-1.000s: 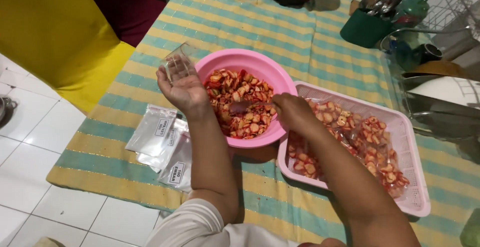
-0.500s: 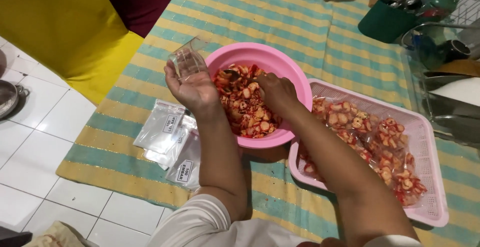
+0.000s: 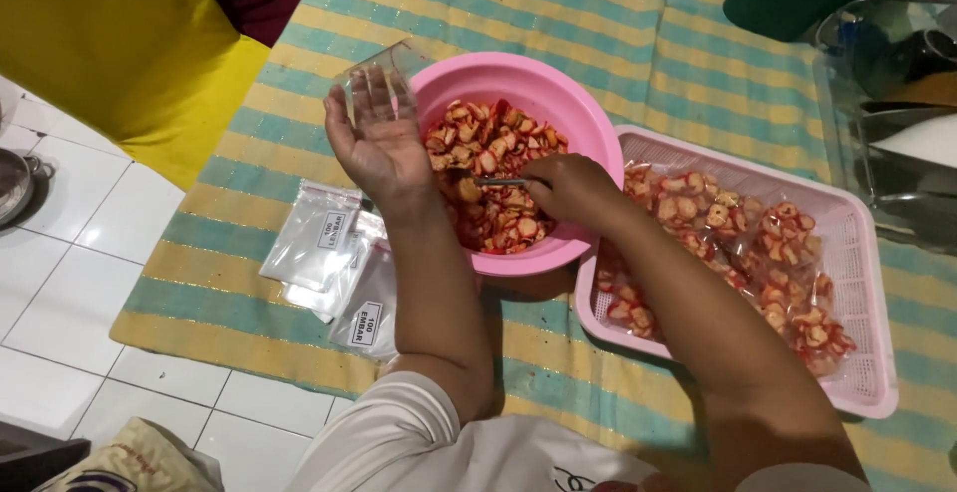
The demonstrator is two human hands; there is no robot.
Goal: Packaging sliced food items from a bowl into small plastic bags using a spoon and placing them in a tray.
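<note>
My left hand (image 3: pixel 377 145) holds a small clear plastic bag (image 3: pixel 374 71) open, palm up, beside the left rim of a round pink bowl (image 3: pixel 588 128). The bowl is full of red and cream chips (image 3: pixel 498 143). My right hand (image 3: pixel 568 188) reaches into the bowl and grips a metal spoon (image 3: pixel 498 182) whose tip lies among the chips.
A pink rectangular basket (image 3: pixel 862 243) to the right holds several filled clear bags of the same chips. Empty zip bags (image 3: pixel 324 238) lie on the striped green and yellow mat (image 3: pixel 658 43) to the left. White floor tiles (image 3: pixel 70 283) border the mat; dishes and a rack stand at the far right.
My right hand has gone from the basket side into the bowl and now holds the spoon in the chips. My left hand with the bag stays by the rim.
</note>
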